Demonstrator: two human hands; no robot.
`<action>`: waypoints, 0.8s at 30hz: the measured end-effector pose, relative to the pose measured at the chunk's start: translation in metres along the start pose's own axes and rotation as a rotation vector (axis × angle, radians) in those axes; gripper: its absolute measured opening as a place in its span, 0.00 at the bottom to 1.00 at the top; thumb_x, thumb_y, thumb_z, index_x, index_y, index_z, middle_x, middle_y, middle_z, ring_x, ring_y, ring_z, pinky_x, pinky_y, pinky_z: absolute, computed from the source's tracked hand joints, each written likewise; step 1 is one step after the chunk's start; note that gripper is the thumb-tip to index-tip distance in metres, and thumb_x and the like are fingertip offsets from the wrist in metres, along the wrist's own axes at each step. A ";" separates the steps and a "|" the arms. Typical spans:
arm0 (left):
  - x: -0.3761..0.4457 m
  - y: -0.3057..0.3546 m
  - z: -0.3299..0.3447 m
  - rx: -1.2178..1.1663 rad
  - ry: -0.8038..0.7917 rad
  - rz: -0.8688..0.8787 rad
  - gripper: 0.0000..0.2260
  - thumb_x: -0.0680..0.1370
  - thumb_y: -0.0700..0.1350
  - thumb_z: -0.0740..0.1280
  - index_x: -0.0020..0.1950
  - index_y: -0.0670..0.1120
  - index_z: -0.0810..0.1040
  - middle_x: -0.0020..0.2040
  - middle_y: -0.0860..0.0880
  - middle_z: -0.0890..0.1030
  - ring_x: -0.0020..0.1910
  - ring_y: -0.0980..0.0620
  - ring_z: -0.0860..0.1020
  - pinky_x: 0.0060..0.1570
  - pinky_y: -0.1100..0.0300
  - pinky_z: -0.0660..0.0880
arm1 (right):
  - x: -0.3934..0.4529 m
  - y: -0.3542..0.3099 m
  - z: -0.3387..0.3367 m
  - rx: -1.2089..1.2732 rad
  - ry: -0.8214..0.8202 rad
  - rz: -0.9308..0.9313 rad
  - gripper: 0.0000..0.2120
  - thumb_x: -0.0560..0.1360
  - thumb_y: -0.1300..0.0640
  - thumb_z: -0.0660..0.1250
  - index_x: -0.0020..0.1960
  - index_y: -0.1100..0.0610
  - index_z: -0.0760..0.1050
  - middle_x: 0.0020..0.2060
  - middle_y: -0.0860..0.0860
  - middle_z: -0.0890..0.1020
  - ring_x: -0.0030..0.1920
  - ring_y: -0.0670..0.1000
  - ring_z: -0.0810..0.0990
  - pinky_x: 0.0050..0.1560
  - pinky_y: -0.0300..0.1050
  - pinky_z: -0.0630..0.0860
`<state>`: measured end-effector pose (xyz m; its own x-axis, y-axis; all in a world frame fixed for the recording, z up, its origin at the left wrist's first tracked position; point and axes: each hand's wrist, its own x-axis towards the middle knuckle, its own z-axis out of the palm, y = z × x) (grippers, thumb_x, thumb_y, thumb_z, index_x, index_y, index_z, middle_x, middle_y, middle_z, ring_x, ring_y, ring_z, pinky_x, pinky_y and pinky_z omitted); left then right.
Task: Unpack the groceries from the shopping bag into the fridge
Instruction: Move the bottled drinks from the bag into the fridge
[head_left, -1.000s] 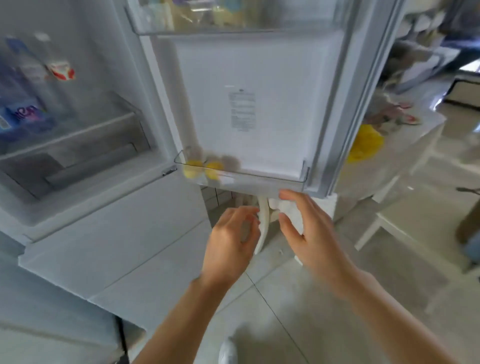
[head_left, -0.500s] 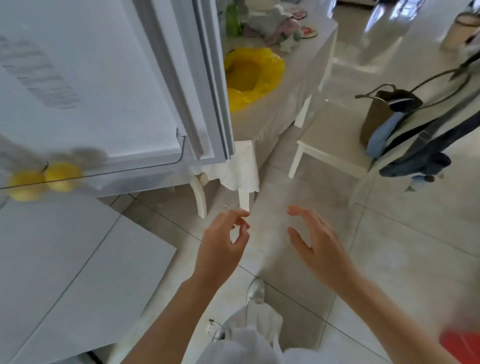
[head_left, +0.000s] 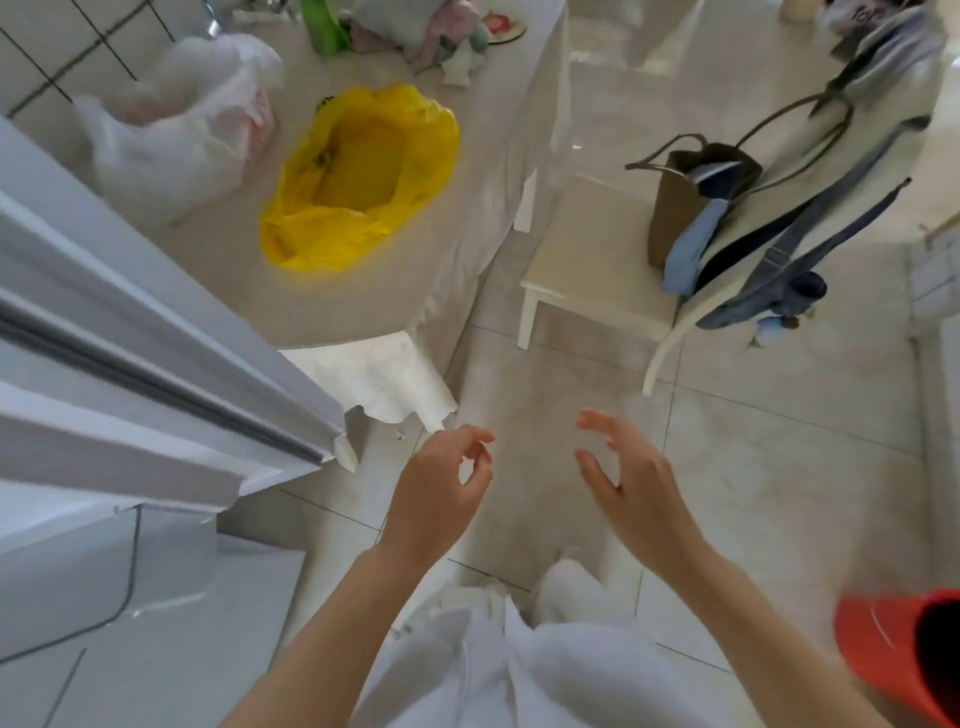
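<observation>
Both hands, left hand (head_left: 441, 499) and right hand (head_left: 631, 488), hang empty with fingers loosely curled, likely free to reach the yellow plastic bag (head_left: 358, 176) lying open-mouthed on the table (head_left: 337, 306).

Bare floor (head_left: 530, 415) lies open ahead of my left hand (head_left: 436, 499) and right hand (head_left: 634, 493), both empty with fingers spread. The open fridge door (head_left: 156, 332) juts in on my left, its corner near my left hand. Beyond it the tabletop (head_left: 363, 296) edge blocks the way; a stool (head_left: 597, 270) stands to the right.
</observation>
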<state>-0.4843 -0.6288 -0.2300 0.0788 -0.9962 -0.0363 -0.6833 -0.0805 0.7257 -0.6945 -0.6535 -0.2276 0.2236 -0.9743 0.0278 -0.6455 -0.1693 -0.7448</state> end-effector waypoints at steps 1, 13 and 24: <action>0.014 0.001 0.003 -0.001 0.005 -0.005 0.09 0.76 0.46 0.62 0.53 0.52 0.79 0.41 0.55 0.81 0.44 0.58 0.78 0.46 0.56 0.77 | 0.013 0.004 -0.003 0.001 -0.007 -0.006 0.15 0.77 0.58 0.64 0.63 0.57 0.72 0.58 0.47 0.78 0.59 0.44 0.76 0.62 0.39 0.71; 0.168 0.037 0.042 -0.065 0.193 -0.343 0.07 0.76 0.43 0.65 0.52 0.51 0.80 0.38 0.55 0.82 0.40 0.57 0.80 0.45 0.52 0.79 | 0.215 0.057 -0.048 -0.023 -0.267 -0.202 0.15 0.78 0.55 0.63 0.64 0.55 0.72 0.57 0.45 0.78 0.56 0.43 0.76 0.59 0.42 0.73; 0.272 0.038 0.004 -0.038 0.433 -0.508 0.07 0.78 0.43 0.65 0.53 0.49 0.80 0.44 0.53 0.82 0.45 0.54 0.79 0.48 0.54 0.78 | 0.396 0.028 -0.034 0.035 -0.439 -0.463 0.17 0.78 0.53 0.62 0.65 0.58 0.70 0.55 0.51 0.80 0.55 0.46 0.77 0.55 0.41 0.71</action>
<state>-0.4913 -0.9030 -0.2149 0.6737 -0.7312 -0.1067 -0.4590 -0.5273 0.7151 -0.6491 -1.0491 -0.2150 0.7570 -0.6483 0.0817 -0.3877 -0.5462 -0.7425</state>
